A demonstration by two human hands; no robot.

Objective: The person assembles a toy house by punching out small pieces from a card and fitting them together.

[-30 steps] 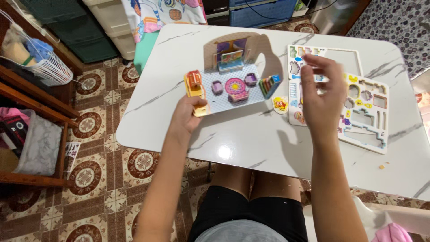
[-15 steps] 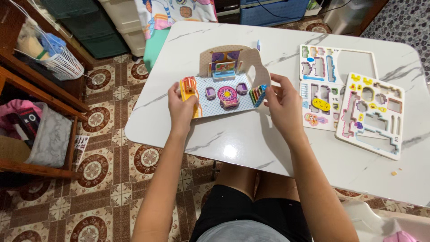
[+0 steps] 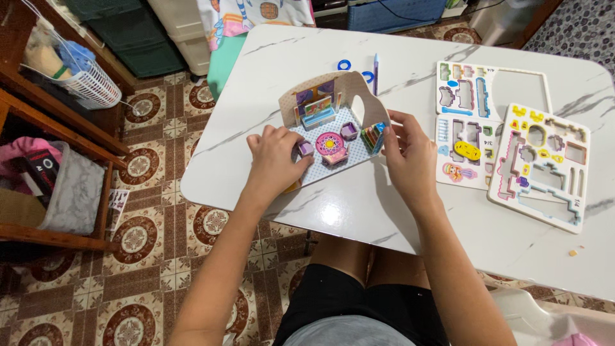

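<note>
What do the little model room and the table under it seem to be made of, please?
Model room: likely printed foam board or card, matte, with thin flat walls and pale cut edges. Table: glossy white top with grey veins, marble or a marble-look surface; a lamp glare shows the polish.

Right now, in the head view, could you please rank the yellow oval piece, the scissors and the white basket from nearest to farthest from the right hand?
From the right hand:
1. Yellow oval piece, on the punch-out sheet just right.
2. Scissors, at the table's far edge.
3. White basket, off the table, far left.
</note>
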